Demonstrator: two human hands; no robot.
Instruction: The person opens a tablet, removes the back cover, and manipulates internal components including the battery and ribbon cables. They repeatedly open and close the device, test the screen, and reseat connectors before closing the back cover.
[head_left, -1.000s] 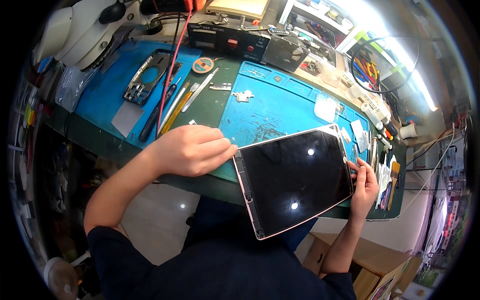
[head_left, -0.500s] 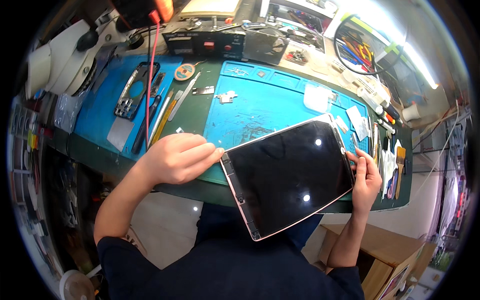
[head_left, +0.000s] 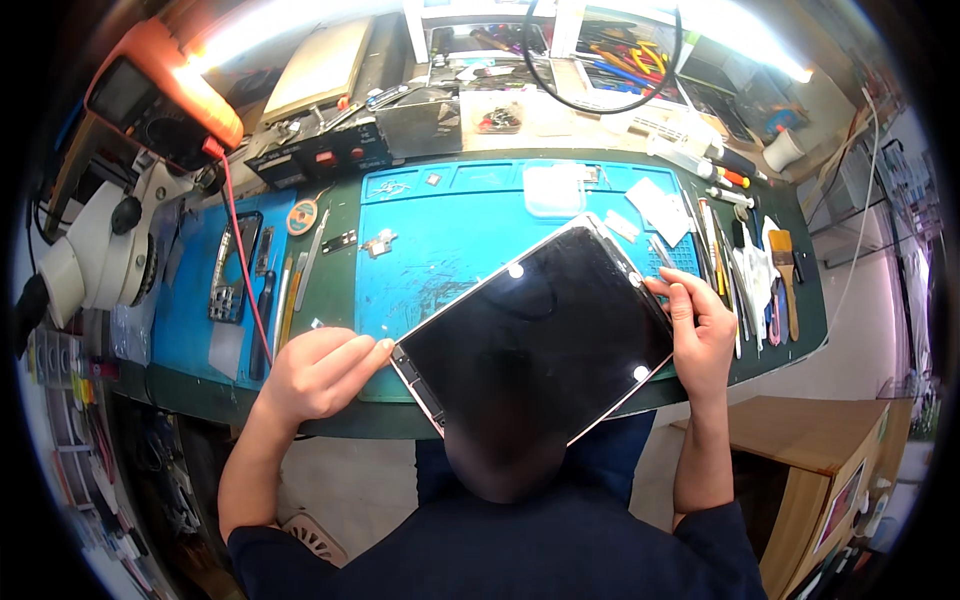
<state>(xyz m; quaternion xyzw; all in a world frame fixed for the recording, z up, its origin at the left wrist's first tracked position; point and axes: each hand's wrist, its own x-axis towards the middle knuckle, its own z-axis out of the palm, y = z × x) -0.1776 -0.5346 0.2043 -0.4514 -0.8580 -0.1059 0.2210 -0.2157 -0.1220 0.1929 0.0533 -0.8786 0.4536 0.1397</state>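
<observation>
**We are holding a tablet (head_left: 530, 315) over the large blue mat's (head_left: 475, 215) near edge**

Our left hand (head_left: 315, 370) is pinching the tablet's left corner, thumb and fingers drawn together. Our right hand (head_left: 705, 335) is gripping its right edge between thumb and fingers, some fingertips hidden. The tablet is slanting; we are unable to tell whether it is touching the mat. A dark blurred shape (head_left: 505, 455) is blocking our view of its near corner.

On the mat's far part, a clear plastic box (head_left: 555, 195) is lying. Right of the mat we are noting a brush (head_left: 783, 262). Left of it, a phone frame (head_left: 226, 302) is lying on a smaller blue mat (head_left: 183, 330), a red cable (head_left: 238, 245) running past. Beyond the mat's far edge, a black cable loop (head_left: 600, 106) is hanging before some pliers (head_left: 645, 60); beyond its far left corner, a black unit (head_left: 350, 148) is bearing small pale print.
</observation>
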